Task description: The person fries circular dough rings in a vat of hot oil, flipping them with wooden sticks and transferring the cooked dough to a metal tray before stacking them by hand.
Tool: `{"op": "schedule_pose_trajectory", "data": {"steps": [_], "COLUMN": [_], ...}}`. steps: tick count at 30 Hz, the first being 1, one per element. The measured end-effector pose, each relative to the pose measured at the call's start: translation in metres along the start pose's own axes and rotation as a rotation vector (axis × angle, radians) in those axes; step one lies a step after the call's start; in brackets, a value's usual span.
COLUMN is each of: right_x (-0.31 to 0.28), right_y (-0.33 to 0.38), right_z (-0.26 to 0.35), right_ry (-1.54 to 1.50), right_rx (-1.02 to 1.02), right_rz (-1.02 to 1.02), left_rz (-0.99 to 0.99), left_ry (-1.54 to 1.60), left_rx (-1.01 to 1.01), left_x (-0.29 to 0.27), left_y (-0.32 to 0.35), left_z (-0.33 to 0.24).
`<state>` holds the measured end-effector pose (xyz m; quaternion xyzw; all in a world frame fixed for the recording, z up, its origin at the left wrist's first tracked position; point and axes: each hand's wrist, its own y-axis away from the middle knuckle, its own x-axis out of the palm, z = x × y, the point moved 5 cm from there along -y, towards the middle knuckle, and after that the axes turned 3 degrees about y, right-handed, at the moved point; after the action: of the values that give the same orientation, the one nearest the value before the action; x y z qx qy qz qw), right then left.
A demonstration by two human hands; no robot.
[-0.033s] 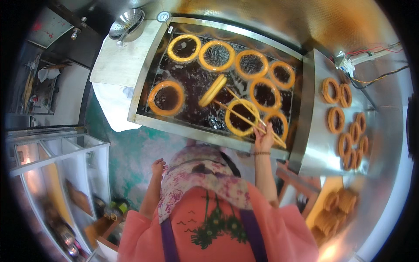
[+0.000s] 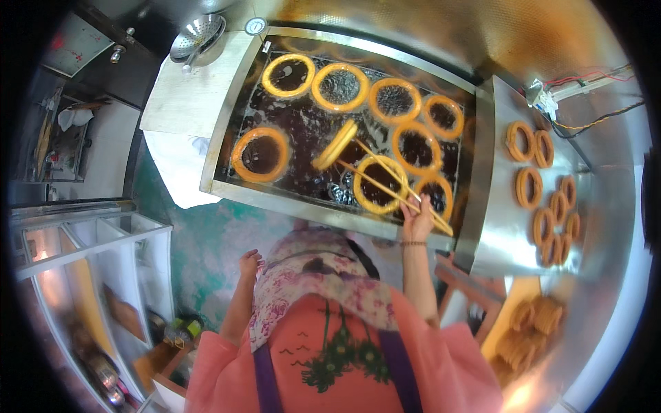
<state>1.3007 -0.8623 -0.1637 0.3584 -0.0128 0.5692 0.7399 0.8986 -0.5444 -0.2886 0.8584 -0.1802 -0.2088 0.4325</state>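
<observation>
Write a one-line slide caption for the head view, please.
Right hand lifts a dough ring with long chopsticks over a fryer of oil; left hand hangs free.

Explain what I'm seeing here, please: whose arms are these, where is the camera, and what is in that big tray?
The camera sits on a person's head and looks down, so the edges bend. The right hand holds long wooden chopsticks that lift one dough ring on edge out of a steel fryer of dark oil, where other golden rings float. The left hand hangs free by the apron, holding nothing. To the right, fried rings lie on a steel draining tray. A metal strainer rests at the top left.
</observation>
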Motion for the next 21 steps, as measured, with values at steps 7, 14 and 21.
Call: {"op": "schedule_pose_trajectory", "data": {"steps": [7,14,21], "right_x": [-0.004,0.054,0.095], "right_y": [0.027,0.064,0.060], "right_z": [0.044,0.078,0.058], "right_ry": [0.223,0.498,0.512], "right_rx": [-0.250,-0.473,-0.546], "right_rz": [-0.082,0.035,0.163], "left_rz": [0.047,0.010,-0.020], "left_ry": [0.004,-0.019,0.052], "left_rx": [-0.001,-0.040,-0.070], "left_x": [0.018,0.009,-0.004], "left_y": [0.003,0.003,-0.003], "left_z": [0.005,0.020,0.038]}}
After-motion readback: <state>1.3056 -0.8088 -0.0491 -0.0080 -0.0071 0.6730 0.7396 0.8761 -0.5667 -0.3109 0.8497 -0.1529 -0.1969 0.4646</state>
